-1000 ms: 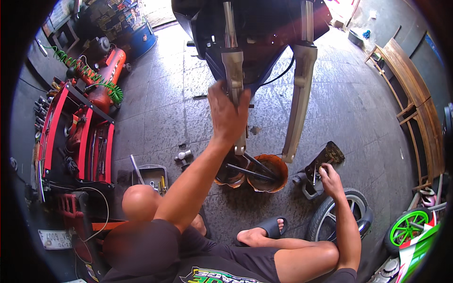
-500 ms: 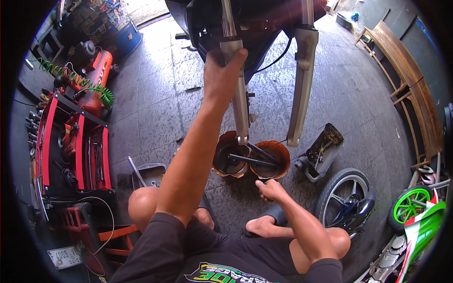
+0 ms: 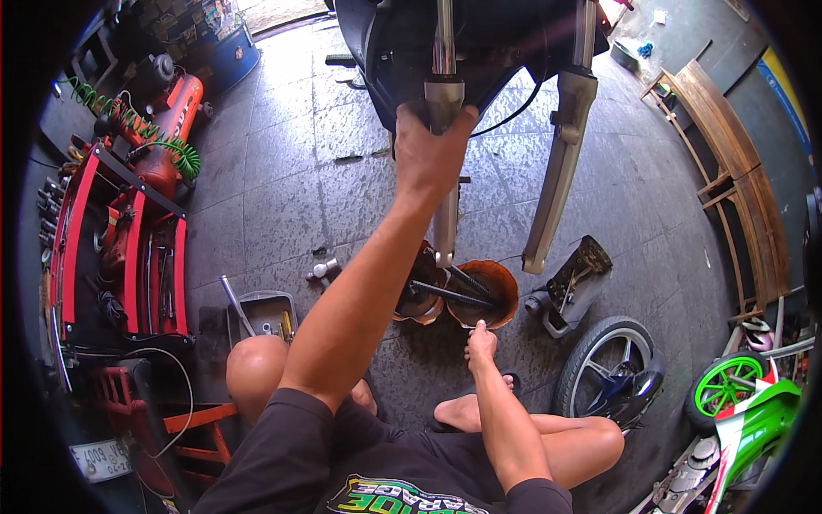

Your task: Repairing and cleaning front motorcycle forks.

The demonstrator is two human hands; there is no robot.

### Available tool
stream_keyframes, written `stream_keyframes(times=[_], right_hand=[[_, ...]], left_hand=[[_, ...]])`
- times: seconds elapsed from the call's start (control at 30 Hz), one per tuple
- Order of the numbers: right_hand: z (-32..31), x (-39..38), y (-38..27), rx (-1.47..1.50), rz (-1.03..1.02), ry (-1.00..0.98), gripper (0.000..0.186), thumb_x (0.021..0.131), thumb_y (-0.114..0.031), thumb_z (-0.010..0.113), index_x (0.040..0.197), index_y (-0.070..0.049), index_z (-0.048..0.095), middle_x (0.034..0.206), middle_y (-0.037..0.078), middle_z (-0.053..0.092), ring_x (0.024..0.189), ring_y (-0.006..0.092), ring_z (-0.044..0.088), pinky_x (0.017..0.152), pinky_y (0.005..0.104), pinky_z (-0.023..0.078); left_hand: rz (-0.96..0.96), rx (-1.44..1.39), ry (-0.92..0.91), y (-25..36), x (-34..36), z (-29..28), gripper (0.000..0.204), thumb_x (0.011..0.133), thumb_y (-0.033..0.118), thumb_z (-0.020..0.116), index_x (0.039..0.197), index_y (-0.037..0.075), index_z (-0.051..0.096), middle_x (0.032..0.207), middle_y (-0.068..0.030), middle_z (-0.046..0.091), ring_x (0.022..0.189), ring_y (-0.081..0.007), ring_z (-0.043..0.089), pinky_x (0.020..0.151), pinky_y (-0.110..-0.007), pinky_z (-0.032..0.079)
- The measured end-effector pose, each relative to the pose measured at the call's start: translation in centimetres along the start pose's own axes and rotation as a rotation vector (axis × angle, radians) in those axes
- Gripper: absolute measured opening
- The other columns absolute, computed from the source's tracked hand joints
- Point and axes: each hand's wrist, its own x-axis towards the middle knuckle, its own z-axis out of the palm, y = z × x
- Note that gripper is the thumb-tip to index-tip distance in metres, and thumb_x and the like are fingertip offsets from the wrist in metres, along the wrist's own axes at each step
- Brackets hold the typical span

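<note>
My left hand is closed round the upper part of the left silver fork leg, which hangs from a black motorcycle front. The right fork leg hangs beside it. My right hand is closed at the near rim of an orange container; what it holds is too small to make out. Long dark springs or tubes lie across this container and a similar one to its left, partly behind my forearm.
A red compressor and red tool cart stand left. A grey tool tray and hammer are by my left knee. Right are a cut-open container, a detached wheel, wooden benches and a green-wheeled bike.
My right hand has moved left from the cut-open container to the orange container's rim. My left hand has moved up the fork leg.
</note>
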Motion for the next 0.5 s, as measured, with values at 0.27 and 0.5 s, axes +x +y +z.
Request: stream_keyframes(times=[0.27,0.5], right_hand=[[-2.5,2.8,-1.3,-0.002,-0.511,0.346,0.046,0.1,-0.039,0.048,0.07,-0.006,0.057,0.059,0.006,0.055,0.046,0.0168,0.049,0.047,0.0326,0.039],[-3.0,-1.5,-4.7,0.058,-0.322,-0.142,0.04,0.1,-0.037,0.049,0.073,-0.009,0.055,0.055,0.0,0.047,0.041,0.0113,0.045,0.037,0.0276,0.035]], left_hand=[[-0.007,0.064,0.084,-1.4,-2.6,1.6,0.064,0.081,0.03,0.077,0.122,-0.008,0.046,0.1,-0.0277,0.068,0.094,-0.0419,0.069,0.086,-0.046,0.052],[0.025,-0.052,0.04,-3.4,-2.6,1.5,0.055,0.084,0.022,0.074,0.121,-0.006,0.046,0.095,-0.0284,0.069,0.089,-0.0415,0.071,0.08,-0.046,0.054]])
